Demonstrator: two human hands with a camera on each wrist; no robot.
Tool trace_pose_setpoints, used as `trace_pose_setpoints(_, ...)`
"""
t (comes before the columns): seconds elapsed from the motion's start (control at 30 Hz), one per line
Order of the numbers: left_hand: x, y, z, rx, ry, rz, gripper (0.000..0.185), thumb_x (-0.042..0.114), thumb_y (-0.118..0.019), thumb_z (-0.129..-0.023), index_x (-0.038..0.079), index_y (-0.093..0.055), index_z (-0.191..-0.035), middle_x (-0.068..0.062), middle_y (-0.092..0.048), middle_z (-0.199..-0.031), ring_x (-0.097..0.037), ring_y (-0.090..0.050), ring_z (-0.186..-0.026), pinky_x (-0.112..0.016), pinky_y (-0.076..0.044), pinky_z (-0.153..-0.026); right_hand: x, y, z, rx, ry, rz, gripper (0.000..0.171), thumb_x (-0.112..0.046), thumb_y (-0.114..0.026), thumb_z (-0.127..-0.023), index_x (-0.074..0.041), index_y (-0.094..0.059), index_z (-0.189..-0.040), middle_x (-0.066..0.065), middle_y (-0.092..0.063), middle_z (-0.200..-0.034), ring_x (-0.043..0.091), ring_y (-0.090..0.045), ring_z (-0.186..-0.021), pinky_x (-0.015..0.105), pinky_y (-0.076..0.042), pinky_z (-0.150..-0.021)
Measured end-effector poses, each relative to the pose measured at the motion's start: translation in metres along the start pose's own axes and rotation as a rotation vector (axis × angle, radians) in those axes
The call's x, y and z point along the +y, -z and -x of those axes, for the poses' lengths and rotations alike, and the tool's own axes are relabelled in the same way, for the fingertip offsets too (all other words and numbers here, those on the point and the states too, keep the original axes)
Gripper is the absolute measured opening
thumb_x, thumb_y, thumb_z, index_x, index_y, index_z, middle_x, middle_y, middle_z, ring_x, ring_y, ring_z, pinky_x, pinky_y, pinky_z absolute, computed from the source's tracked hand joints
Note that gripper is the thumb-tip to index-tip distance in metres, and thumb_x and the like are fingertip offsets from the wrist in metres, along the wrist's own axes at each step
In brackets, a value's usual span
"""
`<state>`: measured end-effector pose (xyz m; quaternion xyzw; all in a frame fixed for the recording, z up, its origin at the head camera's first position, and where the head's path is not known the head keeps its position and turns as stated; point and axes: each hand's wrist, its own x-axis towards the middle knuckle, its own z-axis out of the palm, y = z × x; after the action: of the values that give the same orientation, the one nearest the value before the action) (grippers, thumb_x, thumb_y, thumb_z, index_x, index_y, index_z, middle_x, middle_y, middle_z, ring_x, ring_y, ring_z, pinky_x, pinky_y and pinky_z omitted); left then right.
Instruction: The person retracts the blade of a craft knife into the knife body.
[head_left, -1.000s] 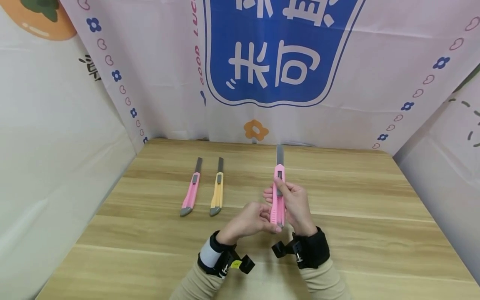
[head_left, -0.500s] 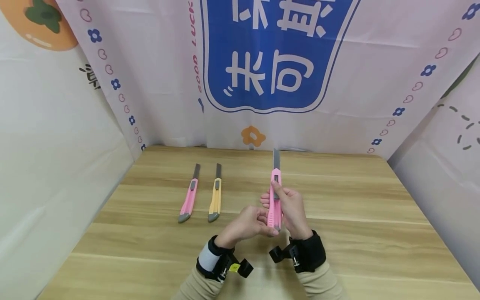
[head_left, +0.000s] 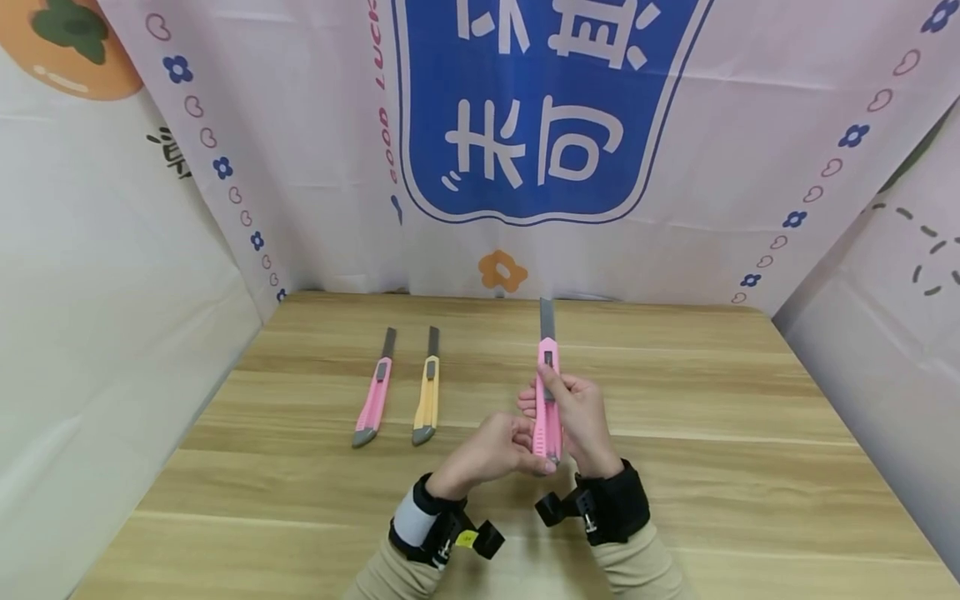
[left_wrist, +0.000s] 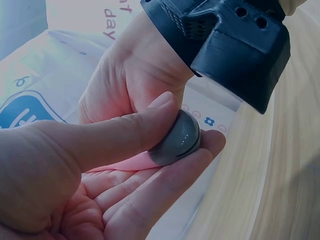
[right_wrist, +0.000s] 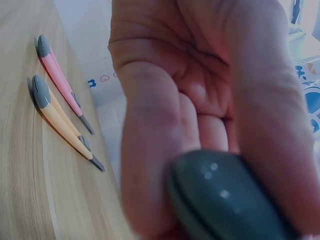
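Observation:
A pink utility knife (head_left: 549,421) is held upright in the head view, its grey blade (head_left: 547,318) extended and pointing away from me. My right hand (head_left: 587,417) grips the handle from the right, thumb lying along the front near the slider. From the left, my left hand (head_left: 497,450) pinches the bottom end of the same knife. Close up in the left wrist view, thumb and fingers hold the rounded grey end cap (left_wrist: 176,142). That cap also fills the lower part of the right wrist view.
Left of the hands, a second pink utility knife (head_left: 374,400) and a yellow utility knife (head_left: 427,398) lie side by side on the wooden table (head_left: 712,417), blades out and pointing to the back. A printed white cloth (head_left: 322,217) hangs behind the table's far edge.
The head view has shifted slightly. Both hands keep their hold on the pink utility knife, and its blade extends about as far as before.

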<state>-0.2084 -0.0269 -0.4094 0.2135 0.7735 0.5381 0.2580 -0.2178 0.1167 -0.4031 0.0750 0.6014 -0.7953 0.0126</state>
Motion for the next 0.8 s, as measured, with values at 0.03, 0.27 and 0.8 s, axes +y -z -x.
trace_pose_setpoints(0.03,0.0,0.0001,-0.0001,0.002,0.005,-0.003,0.021,0.008,-0.076,-0.08,-0.003,-0.068,-0.095,-0.022,-0.073,-0.087,-0.002,-0.06,-0.063,-0.016,-0.048,-0.059,-0.0002,0.0,0.0,-0.001,-0.001,0.003,0.035,-0.026,-0.061,-0.095,0.009,-0.064,-0.096,0.0,-0.073,-0.065,0.014,-0.073,-0.064,0.031,-0.062,-0.067)
trace_pose_setpoints(0.27,-0.0006,0.0008,-0.001,0.002,0.006,-0.026,0.02,0.01,-0.077,-0.08,-0.002,-0.068,-0.094,-0.019,-0.074,-0.086,-0.002,-0.059,-0.063,-0.015,-0.048,-0.059,-0.0017,-0.0001,0.0,-0.014,-0.004,-0.009,0.028,-0.025,-0.061,-0.095,0.001,-0.066,-0.088,0.0,-0.073,-0.065,0.014,-0.073,-0.064,0.032,-0.062,-0.066)
trace_pose_setpoints(0.8,0.0004,0.0036,-0.0016,-0.013,0.002,0.032,0.022,0.008,-0.075,-0.081,-0.004,-0.067,-0.098,-0.023,-0.073,-0.092,-0.002,-0.062,-0.067,-0.016,-0.051,-0.063,-0.0042,-0.0021,-0.0005,0.005,-0.046,-0.006,0.036,-0.025,-0.057,-0.097,0.01,-0.062,-0.104,0.0,-0.074,-0.071,0.014,-0.073,-0.07,0.031,-0.062,-0.071)
